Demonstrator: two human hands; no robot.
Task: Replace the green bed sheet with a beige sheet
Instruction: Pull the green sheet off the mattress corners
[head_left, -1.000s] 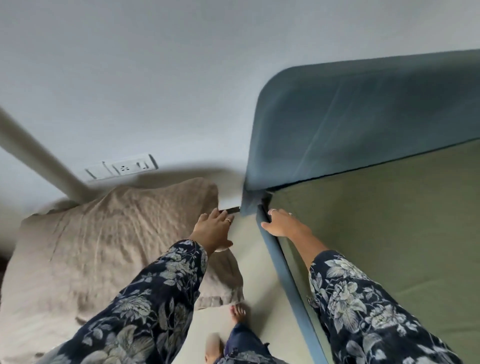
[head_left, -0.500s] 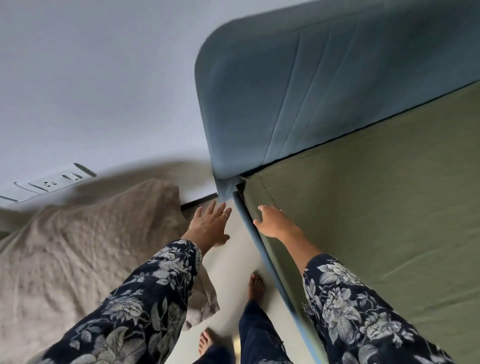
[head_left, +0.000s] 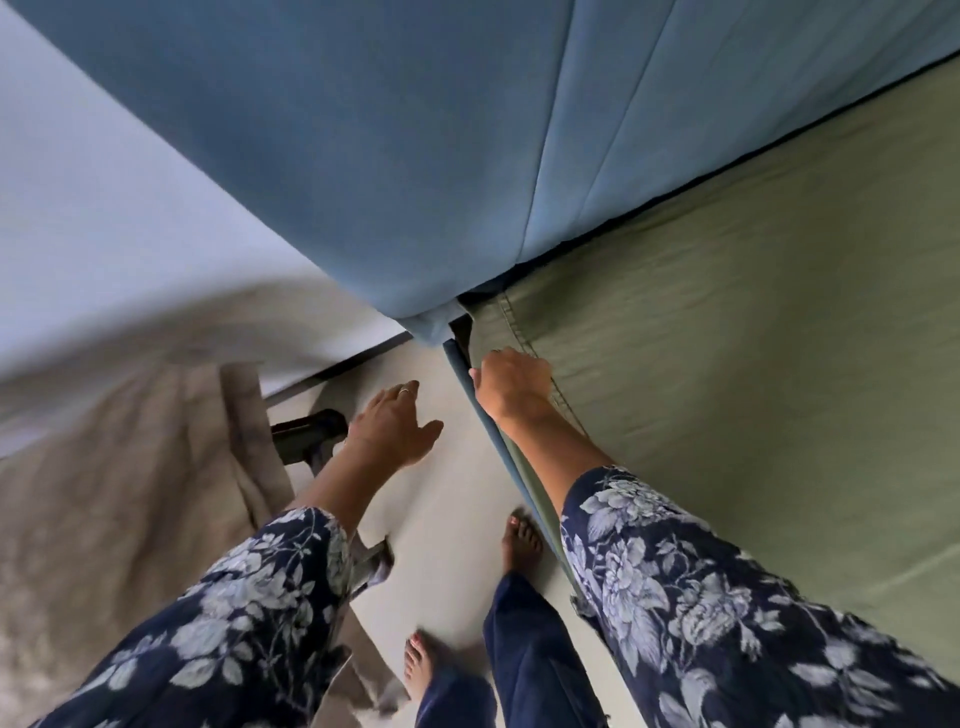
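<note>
One green sheet (head_left: 753, 338) covered the mattress beside one blue headboard (head_left: 389, 130). The right hand (head_left: 511, 384) gripped its corner edge; the left hand (head_left: 392, 426) hovered, fingers loosely spread. One beige sheet (head_left: 114, 493) lay at left.

2 hands: left (head_left: 395, 426), right (head_left: 511, 384). 2 bare feet (head_left: 522, 540), 1 ring (head_left: 405, 388). 1 green sheet (head_left: 753, 338), 1 beige sheet (head_left: 130, 493), 1 blue headboard (head_left: 389, 145).

Blue padded headboard (head_left: 395, 145); possibly a dark stand (head_left: 306, 434) on floor (head_left: 441, 519).
</note>
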